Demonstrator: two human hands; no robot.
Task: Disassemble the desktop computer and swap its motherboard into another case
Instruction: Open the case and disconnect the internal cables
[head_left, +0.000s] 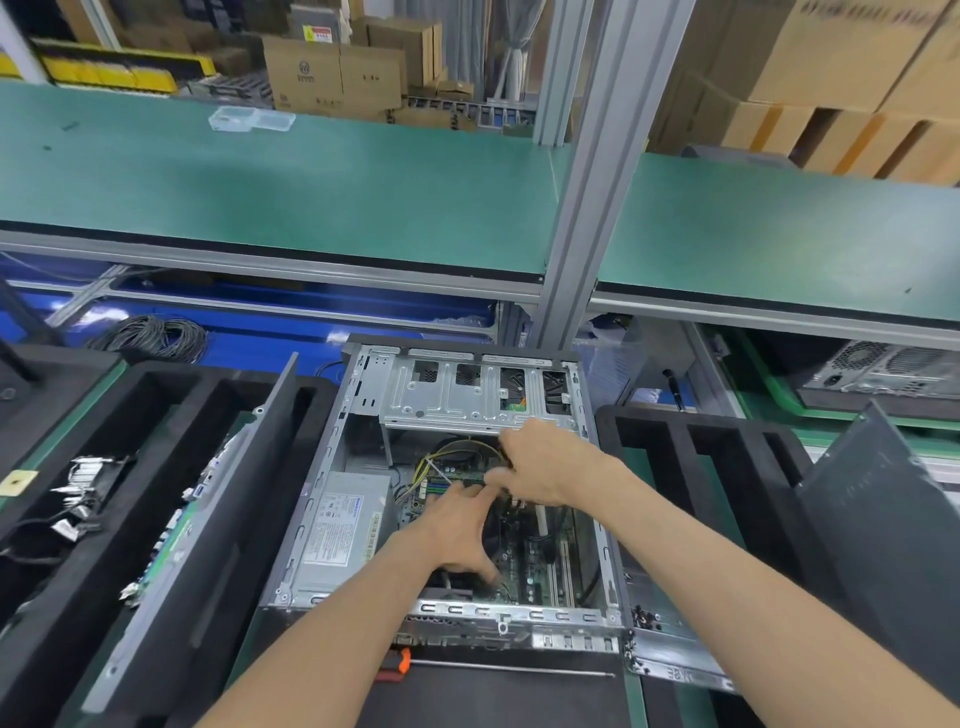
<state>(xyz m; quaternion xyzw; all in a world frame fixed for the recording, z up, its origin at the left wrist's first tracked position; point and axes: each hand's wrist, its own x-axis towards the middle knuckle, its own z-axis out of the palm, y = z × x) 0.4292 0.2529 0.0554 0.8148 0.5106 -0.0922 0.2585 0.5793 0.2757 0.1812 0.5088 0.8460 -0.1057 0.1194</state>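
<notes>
Open case (363, 405) flat on desk (636, 696), motherboard (540, 566) exposed beneath both grips. Left hand (457, 535) spread on board, steadying; right hand (540, 467), just beyond, pinching cables (441, 457), likely unplugging.

Two bare forearms, no sleeves in view, left hand (457, 530), right hand (545, 467), both ungloved

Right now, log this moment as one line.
open case | both hands inside, over motherboard | left hand spread | right hand at cables | screwdriver idle
</notes>
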